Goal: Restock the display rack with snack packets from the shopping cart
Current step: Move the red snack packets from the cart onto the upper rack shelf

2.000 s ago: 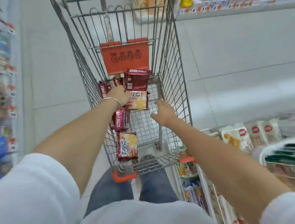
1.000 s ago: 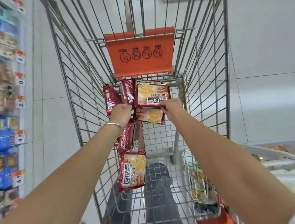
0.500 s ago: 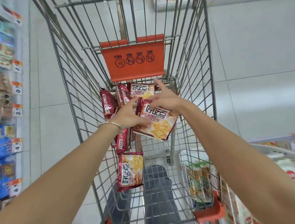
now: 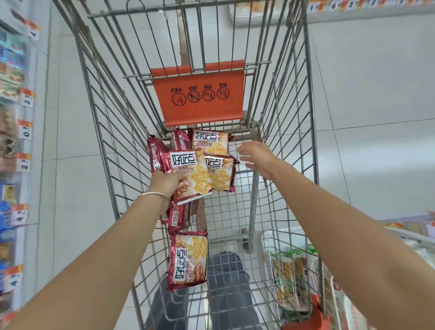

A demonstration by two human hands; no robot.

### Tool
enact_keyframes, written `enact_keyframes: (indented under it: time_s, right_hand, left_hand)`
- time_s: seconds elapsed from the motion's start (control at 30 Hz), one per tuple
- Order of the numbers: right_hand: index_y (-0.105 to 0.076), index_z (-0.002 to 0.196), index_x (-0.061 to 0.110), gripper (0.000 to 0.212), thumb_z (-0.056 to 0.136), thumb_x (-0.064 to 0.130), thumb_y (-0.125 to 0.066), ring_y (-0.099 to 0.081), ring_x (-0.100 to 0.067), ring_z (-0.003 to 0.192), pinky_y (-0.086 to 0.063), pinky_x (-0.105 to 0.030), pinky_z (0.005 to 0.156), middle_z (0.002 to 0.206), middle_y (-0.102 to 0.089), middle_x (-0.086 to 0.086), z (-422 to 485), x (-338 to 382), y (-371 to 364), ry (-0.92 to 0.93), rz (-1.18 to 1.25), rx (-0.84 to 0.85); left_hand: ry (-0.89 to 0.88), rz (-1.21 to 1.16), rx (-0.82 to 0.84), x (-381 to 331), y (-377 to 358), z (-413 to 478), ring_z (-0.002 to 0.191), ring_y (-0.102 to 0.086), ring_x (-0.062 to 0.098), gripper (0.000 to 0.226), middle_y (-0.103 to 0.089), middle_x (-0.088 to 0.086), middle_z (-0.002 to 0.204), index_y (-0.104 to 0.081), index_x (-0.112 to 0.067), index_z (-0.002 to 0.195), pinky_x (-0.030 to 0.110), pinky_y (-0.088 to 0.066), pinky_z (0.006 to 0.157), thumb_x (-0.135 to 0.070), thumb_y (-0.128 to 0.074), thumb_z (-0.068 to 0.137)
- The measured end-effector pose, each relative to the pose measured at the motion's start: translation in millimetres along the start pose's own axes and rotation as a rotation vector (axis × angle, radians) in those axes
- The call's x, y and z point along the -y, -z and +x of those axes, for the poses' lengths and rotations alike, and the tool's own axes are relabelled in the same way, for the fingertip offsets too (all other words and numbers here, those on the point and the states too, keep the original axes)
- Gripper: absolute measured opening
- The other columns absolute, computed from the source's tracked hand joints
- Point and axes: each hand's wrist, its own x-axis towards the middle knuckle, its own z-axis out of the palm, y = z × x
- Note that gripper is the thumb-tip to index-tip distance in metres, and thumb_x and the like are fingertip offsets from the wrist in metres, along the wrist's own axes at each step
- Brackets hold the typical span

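1. Your left hand (image 4: 167, 181) has its fingers curled round a red snack packet (image 4: 189, 172), held on top of the others in the shopping cart (image 4: 111, 147).
2. Your right hand (image 4: 258, 156) is loose and spread, just right of a second packet (image 4: 221, 175), not touching it.
3. A third packet (image 4: 189, 260) lies below your left wrist, closer to you.

Half a second ago both our grips were on the snack packet (image 4: 191, 174). Now our right grip (image 4: 259, 159) has let go and hangs with fingers spread, off to the right of our left grip (image 4: 167, 183), which alone holds the packet, turned upright from its tilt.
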Motion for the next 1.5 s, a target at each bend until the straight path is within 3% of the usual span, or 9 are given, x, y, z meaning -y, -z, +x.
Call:
enact_keyframes:
  time_s: [0.1, 0.33, 0.6, 0.77, 1.07, 1.2, 1.27, 1.37, 1.5]
  right_hand:
    - [-0.06, 0.103, 0.013, 0.012, 0.091, 0.016, -0.064, -0.058, -0.02, 0.106, -0.044, -0.038, 0.096, 0.099, -0.061, 0.0, 4, -5, -4, -0.035, -0.013, -0.006]
    - [-0.057, 0.131, 0.006, 0.05, 0.084, 0.018, -0.071, -0.052, -0.024, 0.115, -0.045, -0.037, 0.095, 0.135, -0.056, -0.009, 27, -28, -10, -0.106, -0.155, -0.028]
    - [-0.027, 0.151, 0.003, 0.075, 0.089, 0.006, -0.068, -0.049, -0.028, 0.119, -0.041, -0.036, 0.091, 0.139, -0.048, -0.016, 43, -48, -25, -0.123, -0.234, -0.002]
    - [0.006, 0.158, 0.01, 0.104, 0.087, -0.003, -0.069, -0.035, -0.035, 0.142, -0.033, -0.046, 0.112, 0.157, -0.031, -0.02, 57, -50, -37, -0.15, -0.099, -0.049]
    - [-0.067, 0.111, -0.001, 0.028, 0.083, 0.002, -0.07, -0.068, -0.031, 0.096, -0.058, -0.042, 0.087, 0.107, -0.071, -0.017, 53, -78, -68, -0.041, -0.179, -0.165]
    - [-0.065, 0.117, 0.006, 0.027, 0.09, 0.01, -0.069, -0.065, -0.024, 0.097, -0.054, -0.035, 0.086, 0.107, -0.07, -0.008, 20, -62, -55, 0.121, -0.211, -0.18]
    - [-0.062, 0.119, 0.008, 0.029, 0.093, 0.019, -0.068, -0.064, -0.019, 0.093, -0.049, -0.029, 0.079, 0.103, -0.068, -0.002, -1, -45, -40, 0.217, -0.263, -0.208]
    - [-0.063, 0.116, 0.01, 0.026, 0.098, 0.029, -0.062, -0.064, -0.012, 0.078, -0.048, -0.024, 0.066, 0.087, -0.066, 0.005, -32, -13, -16, 0.344, -0.336, -0.239]
    - [-0.06, 0.097, 0.007, 0.033, 0.103, 0.038, -0.049, -0.068, -0.03, 0.079, -0.057, -0.043, 0.077, 0.088, -0.069, -0.013, -61, 24, 7, 0.39, -0.354, -0.18]
  left_hand:
    - [-0.02, -0.001, -0.049, -1, -2, -2, 0.095, -0.071, 0.032, 0.046, -0.071, 0.015, 0.113, -0.059, -0.005, 0.126, 0.051, -0.058, 0.09, -0.017, -0.075, 0.085]
    - [-0.037, -0.004, -0.096, 0, -7, -6, 0.093, -0.072, 0.031, 0.032, -0.073, 0.014, 0.107, -0.066, -0.004, 0.117, 0.046, -0.058, 0.09, -0.011, -0.074, 0.087]
    - [0.006, -0.12, -0.095, -1, -4, 6, 0.093, -0.072, 0.033, 0.041, -0.072, 0.015, 0.111, -0.059, -0.006, 0.123, 0.054, -0.057, 0.089, -0.01, -0.075, 0.085]
    - [-0.035, -0.145, -0.134, -4, -5, 7, 0.096, -0.069, 0.032, 0.028, -0.07, 0.017, 0.112, -0.06, -0.003, 0.116, 0.046, -0.056, 0.09, -0.006, -0.07, 0.09]
    - [-0.045, -0.171, -0.118, -4, -3, -4, 0.094, -0.069, 0.034, 0.042, -0.068, 0.017, 0.11, -0.05, -0.005, 0.119, 0.05, -0.056, 0.091, -0.009, -0.07, 0.082]
    - [-0.014, -0.205, -0.098, -6, 0, -21, 0.071, -0.062, 0.029, 0.022, -0.059, 0.012, 0.083, -0.05, -0.001, 0.113, 0.039, -0.054, 0.069, -0.002, -0.051, 0.091]
    - [0.007, -0.216, -0.065, -7, 5, -28, 0.06, -0.061, 0.026, 0.036, -0.058, 0.013, 0.078, -0.049, 0.005, 0.122, 0.033, -0.049, 0.056, -0.002, -0.047, 0.087]
    - [0.003, -0.226, -0.024, -10, 12, -38, 0.059, -0.058, 0.025, 0.036, -0.058, 0.014, 0.081, -0.053, 0.001, 0.111, 0.035, -0.048, 0.062, -0.01, -0.048, 0.076]
    - [-0.015, -0.198, -0.016, -21, 17, -57, 0.06, -0.056, 0.022, 0.027, -0.057, 0.013, 0.087, -0.05, -0.005, 0.114, 0.032, -0.049, 0.057, -0.011, -0.046, 0.088]
